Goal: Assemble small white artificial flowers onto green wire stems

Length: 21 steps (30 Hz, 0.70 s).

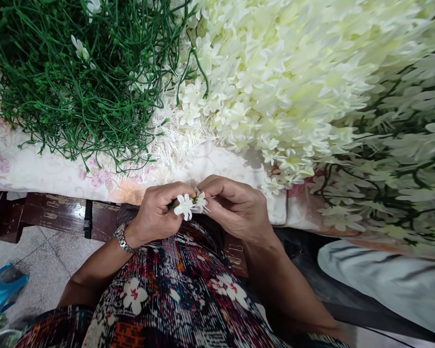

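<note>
By the cloth edge (68, 188), left hand (157, 210) pinches a flower sprig (183, 207); right hand (241, 208) pinches, seemingly, white filaments (205, 209).

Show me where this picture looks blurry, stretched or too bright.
Head view: the pale petals look bright and smeared toward the upper right; head view: the green stems darken near the top-left corner; head view: the left hand, right hand and white flower look crisper.

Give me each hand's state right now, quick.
Left hand: closed, holding white flowers by the stem.
Right hand: closed beside them; what it pinches is unclear.
</note>
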Available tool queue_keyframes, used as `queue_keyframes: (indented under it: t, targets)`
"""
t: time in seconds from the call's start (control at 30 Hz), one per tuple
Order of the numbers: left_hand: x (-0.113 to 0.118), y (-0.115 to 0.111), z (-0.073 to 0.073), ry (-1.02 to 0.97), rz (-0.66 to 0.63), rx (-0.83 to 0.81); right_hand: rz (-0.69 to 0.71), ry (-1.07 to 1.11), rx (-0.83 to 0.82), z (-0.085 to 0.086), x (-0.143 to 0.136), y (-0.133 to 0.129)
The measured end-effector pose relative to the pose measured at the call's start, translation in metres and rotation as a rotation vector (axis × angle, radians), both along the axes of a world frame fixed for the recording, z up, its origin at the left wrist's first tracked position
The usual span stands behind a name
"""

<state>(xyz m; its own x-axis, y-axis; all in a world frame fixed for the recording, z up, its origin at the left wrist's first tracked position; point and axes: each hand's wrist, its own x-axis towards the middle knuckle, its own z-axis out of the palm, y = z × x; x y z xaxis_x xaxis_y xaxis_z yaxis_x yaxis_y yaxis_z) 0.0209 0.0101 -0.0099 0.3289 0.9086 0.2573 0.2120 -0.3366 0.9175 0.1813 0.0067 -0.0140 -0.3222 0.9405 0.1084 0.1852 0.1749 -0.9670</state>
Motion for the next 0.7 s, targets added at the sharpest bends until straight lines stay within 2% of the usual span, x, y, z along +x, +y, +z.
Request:
queue_keyframes:
  t: [0.4,0.7]
  targets:
    - [0.0008,0.0008,0.0032,0.006,0.037,-0.064,-0.051,0.026,0.003,-0.0005,-0.0019,-0.0007]
    - [0.0011,-0.0002,0.0038,0.011,0.101,-0.137,0.014,0.085,0.008,0.0026,0.0022,0.0006]
